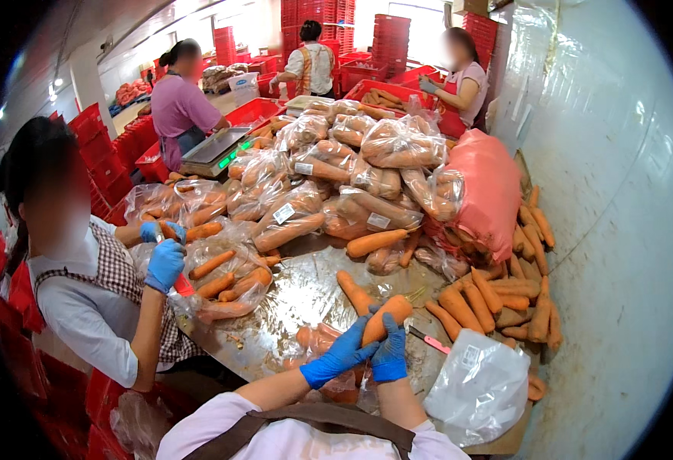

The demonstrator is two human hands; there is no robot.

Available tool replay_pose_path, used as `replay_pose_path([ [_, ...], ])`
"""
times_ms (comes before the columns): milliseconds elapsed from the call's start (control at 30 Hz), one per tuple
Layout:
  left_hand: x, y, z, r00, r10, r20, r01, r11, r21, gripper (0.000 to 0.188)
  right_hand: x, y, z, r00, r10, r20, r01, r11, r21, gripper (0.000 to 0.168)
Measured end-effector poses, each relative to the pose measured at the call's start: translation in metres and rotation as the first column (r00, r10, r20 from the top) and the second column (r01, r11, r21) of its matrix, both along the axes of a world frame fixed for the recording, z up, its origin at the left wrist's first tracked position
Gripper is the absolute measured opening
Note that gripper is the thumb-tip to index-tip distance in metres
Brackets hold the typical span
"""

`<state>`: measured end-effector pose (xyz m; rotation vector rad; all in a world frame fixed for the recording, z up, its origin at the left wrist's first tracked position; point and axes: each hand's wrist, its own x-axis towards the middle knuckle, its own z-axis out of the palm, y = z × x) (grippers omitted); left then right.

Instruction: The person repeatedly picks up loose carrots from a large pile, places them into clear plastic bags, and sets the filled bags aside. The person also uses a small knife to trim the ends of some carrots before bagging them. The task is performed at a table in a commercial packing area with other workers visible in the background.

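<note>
Both my hands wear blue gloves. My left hand (341, 355) and my right hand (390, 352) grip one thick carrot (392, 313) between them, its trimmed green end pointing away to the upper right. A second carrot (352, 290) lies just beyond my left fingers; whether they touch it is hidden. Below my forearms sits a clear plastic bag of carrots (318, 339), partly covered by my arms. Right of my right hand, a knife with a pink handle (435, 344) rests on the metal table (302, 282). Flat clear plastic bags (480, 391) lie near the table's right front corner.
Bagged carrots (336, 167) form a high pile ahead, beside a red mesh sack (483, 192). Loose carrots (480, 299) line the right wall (612, 276). At left, a co-worker's gloved hands (165, 259) hold a carrot and a red-handled tool. A scale (212, 152) stands farther back.
</note>
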<state>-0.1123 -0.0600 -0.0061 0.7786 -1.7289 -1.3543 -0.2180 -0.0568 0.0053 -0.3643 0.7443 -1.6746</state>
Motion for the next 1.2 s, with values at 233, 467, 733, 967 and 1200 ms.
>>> replay_pose_path([
  [233, 0.014, 0.005, 0.012, 0.957, -0.033, -0.288, 0.238, 0.658, 0.714, 0.049, -0.039, -0.010, 0.020, 0.996, 0.088, 0.032, -0.078, 0.967, -0.241, 0.056],
  [467, 0.027, 0.015, 0.030, 0.804, 0.037, -0.594, 0.529, 0.414, 0.741, 0.047, -0.034, 0.006, 0.049, 0.967, 0.254, -0.003, -0.242, 0.918, -0.312, 0.087],
  [733, 0.023, 0.013, 0.025, 0.941, 0.008, -0.338, 0.265, 0.602, 0.753, 0.059, -0.042, 0.020, 0.054, 0.967, 0.110, -0.231, -0.181, 0.932, -0.315, 0.090],
  [967, 0.032, 0.011, 0.016, 0.965, -0.083, -0.249, 0.234, 0.700, 0.675, 0.062, -0.039, 0.025, 0.050, 0.951, 0.151, -0.271, -0.242, 0.907, -0.345, 0.069],
  [1200, 0.035, 0.018, 0.022, 0.976, -0.166, -0.139, 0.216, 0.786, 0.580, 0.063, -0.033, 0.014, 0.031, 0.984, 0.137, -0.116, -0.168, 0.929, -0.329, 0.044],
])
